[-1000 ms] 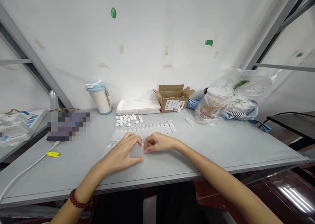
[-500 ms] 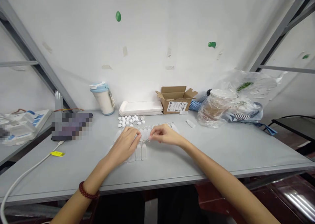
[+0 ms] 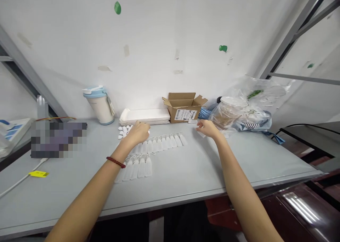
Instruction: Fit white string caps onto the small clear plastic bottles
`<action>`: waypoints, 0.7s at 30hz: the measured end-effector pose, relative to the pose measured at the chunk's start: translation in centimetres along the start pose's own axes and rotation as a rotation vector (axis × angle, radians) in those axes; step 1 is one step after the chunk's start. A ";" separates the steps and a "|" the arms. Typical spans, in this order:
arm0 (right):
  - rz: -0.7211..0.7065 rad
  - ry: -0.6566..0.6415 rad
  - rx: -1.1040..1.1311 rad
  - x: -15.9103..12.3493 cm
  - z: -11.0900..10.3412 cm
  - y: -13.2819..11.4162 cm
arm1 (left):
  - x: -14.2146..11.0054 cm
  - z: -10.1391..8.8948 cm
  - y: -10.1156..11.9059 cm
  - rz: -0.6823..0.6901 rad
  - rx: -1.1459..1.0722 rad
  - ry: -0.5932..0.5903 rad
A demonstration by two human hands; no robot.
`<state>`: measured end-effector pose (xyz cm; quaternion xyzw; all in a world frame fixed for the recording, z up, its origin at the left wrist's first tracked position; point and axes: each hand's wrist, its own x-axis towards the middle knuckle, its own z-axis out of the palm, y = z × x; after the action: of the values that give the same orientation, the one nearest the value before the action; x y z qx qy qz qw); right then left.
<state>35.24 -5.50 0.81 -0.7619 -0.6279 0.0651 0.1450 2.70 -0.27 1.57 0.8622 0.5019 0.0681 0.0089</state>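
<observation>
My left hand (image 3: 140, 131) is over the right end of a cluster of small white pieces (image 3: 123, 131), fingers bent down; whatever they pinch is hidden under the hand. My right hand (image 3: 208, 129) hovers by a loose white tag (image 3: 202, 134), its fingers loosely curled and apart, with nothing visible between them. A row of translucent white tags with looped strings (image 3: 168, 142) lies slanting across the table between my hands. Nearer to me is a second, shorter row of such tags (image 3: 141, 168).
Behind the hands stand a stack of white trays (image 3: 145, 116) and an open cardboard box (image 3: 184, 109). A tumbler (image 3: 101, 105) is at left, near a pixelated dark device (image 3: 61, 139) with a white cable (image 3: 20, 181). A plastic-bagged container (image 3: 230, 112) sits at right.
My hands have moved apart from the tag rows: the left up to the small white pieces, the right over to the loose tag. The view has shifted rightward.
</observation>
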 end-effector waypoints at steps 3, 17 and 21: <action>0.059 -0.039 -0.041 0.2 0.3 0.7 | -0.2 0.1 -0.8 -0.017 0.026 0.048; 0.032 0.043 -0.120 -0.6 1.5 -2.4 | 0.3 1.7 -2.8 0.100 -0.040 -0.116; -0.137 0.169 0.007 -1.3 2.3 -5.5 | 0.1 1.6 -2.7 0.120 0.037 -0.133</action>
<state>29.14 -5.52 0.22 -0.7195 -0.6637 -0.0070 0.2044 0.57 1.22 -0.25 0.8933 0.4488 0.0016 0.0221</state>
